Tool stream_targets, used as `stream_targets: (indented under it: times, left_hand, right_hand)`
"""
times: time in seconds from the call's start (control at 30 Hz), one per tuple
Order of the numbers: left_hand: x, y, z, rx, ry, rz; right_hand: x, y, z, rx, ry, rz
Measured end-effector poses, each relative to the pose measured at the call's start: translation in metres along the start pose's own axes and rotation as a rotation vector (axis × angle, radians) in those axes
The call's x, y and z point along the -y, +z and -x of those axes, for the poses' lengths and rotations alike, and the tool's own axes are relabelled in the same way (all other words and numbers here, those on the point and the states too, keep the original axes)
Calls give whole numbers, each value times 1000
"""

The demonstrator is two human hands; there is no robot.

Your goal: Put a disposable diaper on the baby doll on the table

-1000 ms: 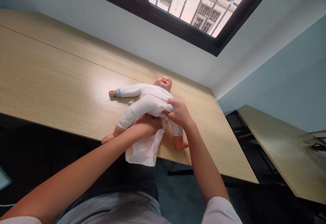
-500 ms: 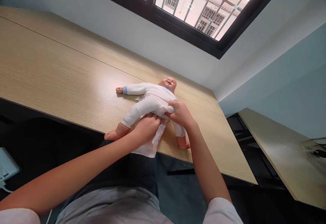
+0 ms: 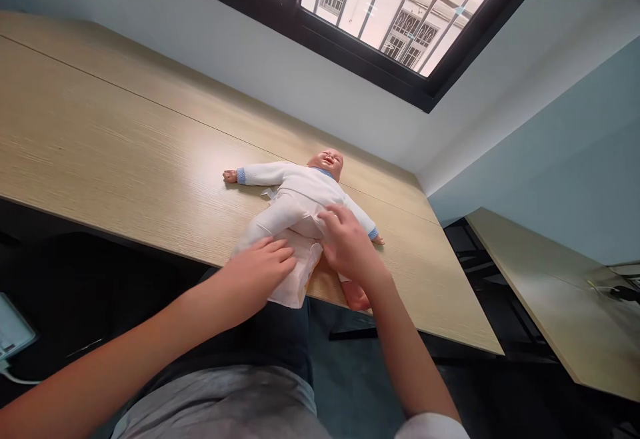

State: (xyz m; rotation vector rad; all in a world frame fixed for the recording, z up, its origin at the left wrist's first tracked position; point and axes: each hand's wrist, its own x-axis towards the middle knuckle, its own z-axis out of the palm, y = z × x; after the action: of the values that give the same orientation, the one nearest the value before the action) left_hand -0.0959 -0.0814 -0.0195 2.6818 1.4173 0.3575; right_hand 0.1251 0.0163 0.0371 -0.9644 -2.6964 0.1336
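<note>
A baby doll [image 3: 307, 182] in a white suit with blue cuffs and collar lies on its back, head toward the window. Beneath its hips, a white diaper [image 3: 293, 286] is spread between the legs and reaches over the table's near edge. My left hand [image 3: 257, 269] is over the doll's leg on the left, fingers stretched out beside the diaper; it covers that foot. Across the other hip and thigh is my right hand [image 3: 350, 242], its fingers loosely bent and apart, nothing gripped that I can see. Below it shows the doll's bare foot [image 3: 357, 296].
The doll rests on a long wooden table [image 3: 125, 152] along the wall under a barred window [image 3: 375, 12]. Another wooden table [image 3: 540, 292] stands at the right. A white device with a cable [image 3: 15, 332] is at the lower left.
My left hand has drawn back from the doll's crotch toward the lower left, its fingers straightening. My right hand has let go of the white cloth at the hip. The doll's other arm now shows.
</note>
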Motion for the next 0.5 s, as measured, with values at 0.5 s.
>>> stream_targets:
  times: [0.5]
  left_hand:
    - [38, -11, -22, -3, 5, -204]
  right_hand:
    - [-15, 19, 30, 123, -22, -209]
